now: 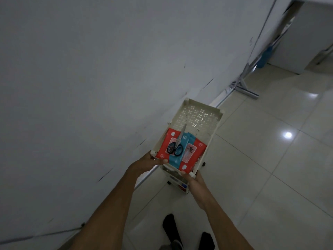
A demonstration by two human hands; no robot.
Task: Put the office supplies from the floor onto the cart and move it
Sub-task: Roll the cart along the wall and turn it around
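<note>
Glossy pale floor tiles (270, 159) are running beside a white wall (90, 69). A cream cart (214, 121) is carrying scissors (177, 144) lying on red-blue packs (191, 152); the left hand (149, 162) and right hand (195, 181) are both gripping its near rim.

You have one head view, tilted, looking forward and down along both forearms at the cart (215, 112) close ahead beside the wall (90, 69).
</note>
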